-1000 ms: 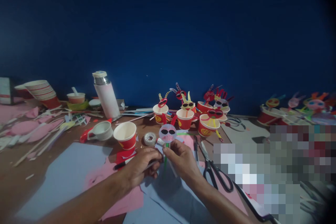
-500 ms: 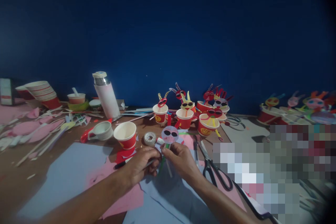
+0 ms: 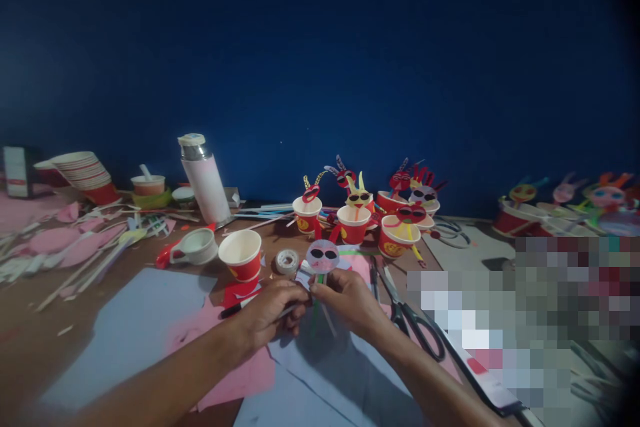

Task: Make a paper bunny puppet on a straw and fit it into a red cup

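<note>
A paper figure (image 3: pixel 322 257) with a round pale purple head, black oval eyes and red ears is upright before me. My right hand (image 3: pixel 350 297) is closed, its thumb and fingers pinching the figure just below the head, where a green strip shows. Close against it, my left hand (image 3: pixel 280 307) is also closed, with a thin pale strip (image 3: pixel 289 311) sticking out between its fingers. The strip's far end is hidden by the hand. A paper cup (image 3: pixel 241 257), red outside, and a roll of tape (image 3: pixel 287 261) stand just beyond my left hand.
Black-handled scissors (image 3: pixel 423 333) lie right of my right hand. Blue paper (image 3: pixel 320 387) and pink paper (image 3: pixel 240 373) lie underneath. Behind, several cups (image 3: pixel 354 227) hold paper figures. A white flask (image 3: pixel 206 187) and a white mug (image 3: pixel 197 248) stand left, near paper scraps (image 3: pixel 50 240).
Both hands keep their hold on the paper figure and the pale strip. A pale strip hanging below the figure has swung slightly right. The whole view has shifted a little.
</note>
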Tool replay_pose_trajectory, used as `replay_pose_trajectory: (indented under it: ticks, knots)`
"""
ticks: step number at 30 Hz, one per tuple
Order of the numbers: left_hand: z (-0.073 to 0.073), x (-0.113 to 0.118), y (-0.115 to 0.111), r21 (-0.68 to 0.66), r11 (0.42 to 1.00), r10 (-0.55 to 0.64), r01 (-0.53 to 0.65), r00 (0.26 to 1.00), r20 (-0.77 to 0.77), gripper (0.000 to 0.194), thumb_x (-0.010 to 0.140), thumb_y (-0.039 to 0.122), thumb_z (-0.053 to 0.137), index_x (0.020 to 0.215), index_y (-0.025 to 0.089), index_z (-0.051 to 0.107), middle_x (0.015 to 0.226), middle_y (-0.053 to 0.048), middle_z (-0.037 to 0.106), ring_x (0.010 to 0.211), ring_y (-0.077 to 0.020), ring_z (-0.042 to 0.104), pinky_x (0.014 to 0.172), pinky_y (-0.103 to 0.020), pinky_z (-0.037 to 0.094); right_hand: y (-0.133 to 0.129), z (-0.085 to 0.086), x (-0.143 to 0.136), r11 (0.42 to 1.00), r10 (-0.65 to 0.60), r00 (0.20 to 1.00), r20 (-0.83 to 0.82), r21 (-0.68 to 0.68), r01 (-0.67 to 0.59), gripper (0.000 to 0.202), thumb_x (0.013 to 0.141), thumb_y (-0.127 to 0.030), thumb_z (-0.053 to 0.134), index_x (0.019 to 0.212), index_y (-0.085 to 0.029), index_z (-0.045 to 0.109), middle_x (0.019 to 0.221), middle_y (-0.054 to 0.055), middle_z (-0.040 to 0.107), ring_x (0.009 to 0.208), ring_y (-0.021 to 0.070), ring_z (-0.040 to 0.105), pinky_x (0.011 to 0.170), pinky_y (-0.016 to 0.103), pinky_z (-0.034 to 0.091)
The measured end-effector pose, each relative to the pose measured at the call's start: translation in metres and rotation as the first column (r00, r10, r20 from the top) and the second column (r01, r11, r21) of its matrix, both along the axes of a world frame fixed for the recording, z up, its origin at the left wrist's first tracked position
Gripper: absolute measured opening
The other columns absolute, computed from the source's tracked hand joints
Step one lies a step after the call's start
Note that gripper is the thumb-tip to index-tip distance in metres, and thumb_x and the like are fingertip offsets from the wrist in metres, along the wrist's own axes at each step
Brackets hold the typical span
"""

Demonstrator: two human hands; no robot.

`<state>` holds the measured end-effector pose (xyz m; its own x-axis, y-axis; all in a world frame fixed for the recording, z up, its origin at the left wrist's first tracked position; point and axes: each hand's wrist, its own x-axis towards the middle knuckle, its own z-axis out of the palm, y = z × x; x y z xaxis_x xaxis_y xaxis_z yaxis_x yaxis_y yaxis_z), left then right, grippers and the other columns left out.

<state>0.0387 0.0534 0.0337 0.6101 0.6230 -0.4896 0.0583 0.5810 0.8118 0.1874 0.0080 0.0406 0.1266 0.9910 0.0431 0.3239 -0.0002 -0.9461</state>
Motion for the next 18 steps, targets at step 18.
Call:
replay_pose_trajectory:
  ticks: [18]
  knots:
    - [0.025, -0.019, 0.01, 0.132, 0.988, -0.09, 0.085, 0.995, 0.033, 0.025, 0.068, 0.019, 0.066, 0.091, 0.015, 0.056, 0.067, 0.001, 0.058, 0.054, -0.0087, 0.047, 0.049, -0.023, 0.042, 0.0, 0.009, 0.01, 0.998, -0.027, 1.0, 0.001, -0.054, 0.027, 0.029, 0.067, -0.037, 0.061, 0.053, -0.019, 0.043, 0.048, -0.008, 0.036, 0.047, 0.0071, 0.031, 0.043, 0.02, 0.022]
